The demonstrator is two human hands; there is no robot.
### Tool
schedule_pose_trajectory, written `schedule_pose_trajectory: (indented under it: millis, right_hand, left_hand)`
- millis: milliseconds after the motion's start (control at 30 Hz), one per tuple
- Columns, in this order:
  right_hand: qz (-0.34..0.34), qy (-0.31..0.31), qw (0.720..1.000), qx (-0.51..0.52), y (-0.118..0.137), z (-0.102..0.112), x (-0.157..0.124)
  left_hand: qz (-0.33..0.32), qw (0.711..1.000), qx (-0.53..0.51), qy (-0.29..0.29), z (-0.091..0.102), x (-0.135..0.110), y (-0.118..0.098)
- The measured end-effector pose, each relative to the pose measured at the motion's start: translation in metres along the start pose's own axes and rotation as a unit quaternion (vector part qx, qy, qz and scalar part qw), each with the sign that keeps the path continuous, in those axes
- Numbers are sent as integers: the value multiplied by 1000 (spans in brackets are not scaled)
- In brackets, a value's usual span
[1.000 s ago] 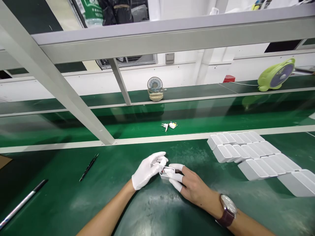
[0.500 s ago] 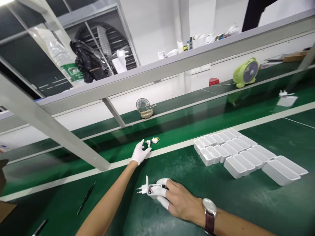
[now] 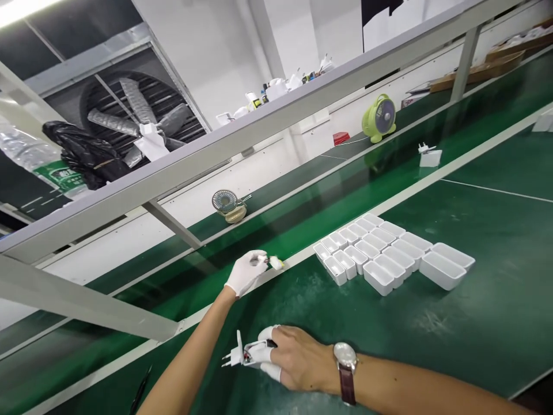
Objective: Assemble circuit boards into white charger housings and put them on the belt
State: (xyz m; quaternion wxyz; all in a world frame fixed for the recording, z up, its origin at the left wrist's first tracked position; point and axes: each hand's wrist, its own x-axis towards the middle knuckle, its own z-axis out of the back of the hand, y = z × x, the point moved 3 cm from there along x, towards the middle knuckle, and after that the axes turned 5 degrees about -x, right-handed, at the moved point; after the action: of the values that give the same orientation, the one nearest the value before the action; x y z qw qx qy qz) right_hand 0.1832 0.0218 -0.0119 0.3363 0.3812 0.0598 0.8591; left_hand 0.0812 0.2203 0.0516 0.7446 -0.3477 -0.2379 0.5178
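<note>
Bright overall; white tube light (image 3: 26, 10) glaring top left. Glossy green strip (image 3: 337, 202) mirrors green fan (image 3: 380, 118). Slight blur near left hand (image 3: 246, 273). Edges stretched.

- Left hand (image 3: 247, 274), white-gloved, out over the green strip (image 3: 337, 199), fingertips pinching a small white piece (image 3: 262, 260), a white-and-yellow part (image 3: 276, 263) right beside it!
- Right hand (image 3: 298, 357), fingers white-capped, holds a white plug case (image 3: 237, 356) over the desk (image 3: 488, 311), prongs pointing left.
- White open boxes (image 3: 377, 280) rank up to the right.
- Beyond them, a green fan (image 3: 380, 120)!
</note>
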Motion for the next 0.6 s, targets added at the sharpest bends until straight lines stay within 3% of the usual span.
schedule_pose_trajectory:
  millis: [133, 267, 400, 600]
  right_hand:
    - [2, -27, 1000, 0, 1, 3, 0]
    - [-11, -43, 998, 42, 0, 5, -3]
    - [-64, -63, 993, 74, -5, 2, -8]
    - [-29, -88, 994, 62, -1, 1, -9]
  left_hand:
    - [-23, 988, -50, 144, -37, -24, -19]
    - [0, 977, -73, 198, -44, -38, -8]
    - [12, 986, -82, 148, -17, -51, 13]
    - [48, 994, -82, 52, 16, -95, 54]
